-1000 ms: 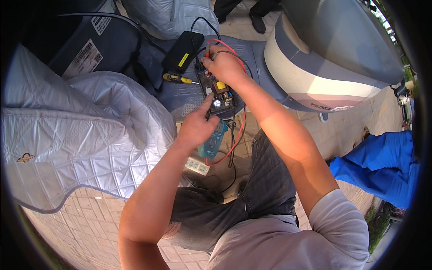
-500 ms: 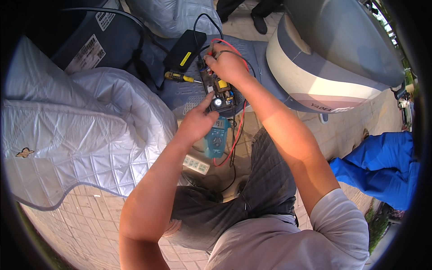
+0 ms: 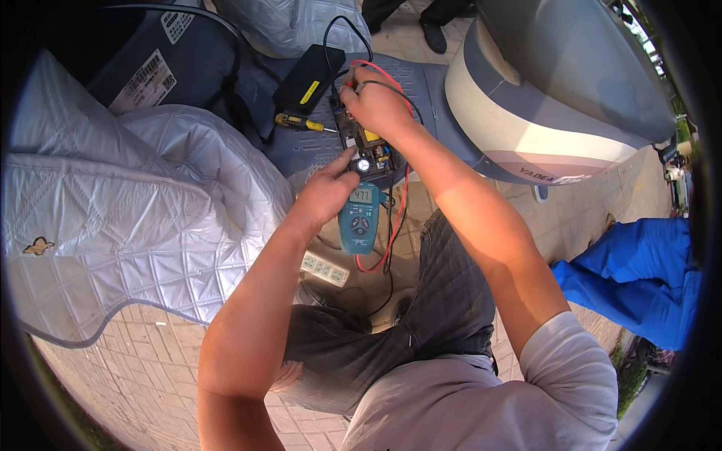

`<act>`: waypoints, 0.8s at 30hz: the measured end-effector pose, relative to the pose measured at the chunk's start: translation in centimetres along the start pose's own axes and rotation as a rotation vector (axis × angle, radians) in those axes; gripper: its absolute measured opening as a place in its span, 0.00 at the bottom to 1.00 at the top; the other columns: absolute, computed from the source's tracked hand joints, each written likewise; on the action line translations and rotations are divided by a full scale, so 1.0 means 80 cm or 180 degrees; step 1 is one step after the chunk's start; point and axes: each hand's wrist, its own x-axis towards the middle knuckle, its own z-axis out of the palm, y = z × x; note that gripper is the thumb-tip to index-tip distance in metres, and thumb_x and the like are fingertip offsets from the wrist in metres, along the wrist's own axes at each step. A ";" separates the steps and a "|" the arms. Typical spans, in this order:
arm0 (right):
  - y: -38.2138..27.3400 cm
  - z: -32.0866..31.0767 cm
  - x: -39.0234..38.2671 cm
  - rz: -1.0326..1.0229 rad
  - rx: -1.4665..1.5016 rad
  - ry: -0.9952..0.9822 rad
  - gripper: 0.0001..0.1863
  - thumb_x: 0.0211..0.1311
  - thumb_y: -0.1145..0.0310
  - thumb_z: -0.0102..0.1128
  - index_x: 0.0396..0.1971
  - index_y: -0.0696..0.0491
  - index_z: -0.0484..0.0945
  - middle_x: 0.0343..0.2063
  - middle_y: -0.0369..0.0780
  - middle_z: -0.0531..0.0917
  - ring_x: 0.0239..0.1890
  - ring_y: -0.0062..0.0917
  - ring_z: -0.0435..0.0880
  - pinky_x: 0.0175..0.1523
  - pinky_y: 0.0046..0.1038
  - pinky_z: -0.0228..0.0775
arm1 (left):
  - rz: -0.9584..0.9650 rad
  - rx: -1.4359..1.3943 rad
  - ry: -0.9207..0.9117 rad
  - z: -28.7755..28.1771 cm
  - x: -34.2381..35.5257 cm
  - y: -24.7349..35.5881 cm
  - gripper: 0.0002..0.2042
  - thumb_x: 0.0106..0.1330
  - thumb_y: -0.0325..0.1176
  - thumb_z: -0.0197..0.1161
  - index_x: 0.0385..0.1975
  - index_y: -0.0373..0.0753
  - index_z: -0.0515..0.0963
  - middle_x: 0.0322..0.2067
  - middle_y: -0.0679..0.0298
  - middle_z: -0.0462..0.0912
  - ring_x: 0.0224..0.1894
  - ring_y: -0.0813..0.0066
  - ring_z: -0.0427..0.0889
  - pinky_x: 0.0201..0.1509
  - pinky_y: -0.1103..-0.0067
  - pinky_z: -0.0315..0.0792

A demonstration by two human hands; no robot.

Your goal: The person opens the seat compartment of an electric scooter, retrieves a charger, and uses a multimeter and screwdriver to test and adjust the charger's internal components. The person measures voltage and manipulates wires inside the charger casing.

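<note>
A bare circuit board point(image 3: 352, 133), with a yellow-wrapped part and a round capacitor on it, lies on the scooter's grey footboard point(image 3: 432, 113). Above its far end, my right hand point(image 3: 380, 104) is closed on the test probes, whose red and black leads loop over it; the tips are hidden. A teal multimeter point(image 3: 359, 224) with a lit display sits just below the board. My left hand point(image 3: 325, 194) has its thumb at the meter's top corner and seems to hold it, the lower fingers hidden. Its index finger reaches to the board's left edge. Left of the board lies a yellow-and-black screwdriver point(image 3: 298, 122).
A black charger case point(image 3: 310, 81) with a cable lies beyond the screwdriver. Silver quilted covering point(image 3: 150, 218) drapes on the left; the scooter's cream front panel point(image 3: 519, 124) curves on the right. Below are a white power strip point(image 3: 325, 268) and my knees. Another person's shoe point(image 3: 433, 34) shows behind.
My left hand and the multimeter have moved slightly up toward the board, so more of the meter's face shows. Its displayed reading has changed. My right hand stays nearly in place.
</note>
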 end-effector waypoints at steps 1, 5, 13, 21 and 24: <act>-0.001 -0.001 -0.001 -0.0011 0.0031 0.0022 0.11 0.59 0.62 0.57 0.36 0.53 0.77 0.33 0.47 0.83 0.41 0.46 0.81 0.48 0.45 0.71 | -0.0004 -0.0002 0.0016 0.000 0.000 0.001 0.33 0.59 0.34 0.52 0.70 0.48 0.62 0.31 0.68 0.78 0.25 0.83 0.71 0.24 0.82 0.66; 0.001 0.000 -0.004 -0.0420 -0.0372 0.0167 0.13 0.61 0.58 0.58 0.35 0.54 0.78 0.27 0.45 0.83 0.34 0.43 0.82 0.43 0.39 0.72 | -0.0108 -0.0036 -0.0013 -0.001 -0.001 0.004 0.33 0.59 0.34 0.51 0.70 0.48 0.62 0.32 0.68 0.78 0.24 0.83 0.71 0.24 0.82 0.65; -0.003 0.001 0.002 -0.0396 -0.0581 0.0303 0.14 0.62 0.57 0.59 0.32 0.54 0.78 0.24 0.45 0.82 0.33 0.44 0.82 0.40 0.41 0.72 | 0.0080 0.0033 0.0156 0.002 0.005 -0.005 0.31 0.60 0.34 0.51 0.69 0.47 0.64 0.31 0.68 0.79 0.24 0.83 0.70 0.24 0.82 0.66; -0.017 -0.032 0.013 0.0224 0.0039 -0.0369 0.16 0.62 0.56 0.60 0.31 0.57 0.80 0.21 0.45 0.82 0.26 0.33 0.83 0.34 0.34 0.72 | 0.0371 0.0399 0.0162 0.002 0.012 -0.012 0.32 0.61 0.35 0.52 0.69 0.46 0.62 0.38 0.63 0.80 0.30 0.80 0.73 0.33 0.81 0.69; -0.017 -0.045 0.008 0.0119 0.0045 -0.0029 0.18 0.62 0.56 0.58 0.31 0.59 0.79 0.22 0.46 0.82 0.25 0.34 0.83 0.35 0.35 0.72 | 0.0450 0.0518 0.0180 0.007 0.011 -0.011 0.32 0.61 0.35 0.52 0.70 0.45 0.61 0.40 0.61 0.80 0.35 0.77 0.75 0.39 0.80 0.71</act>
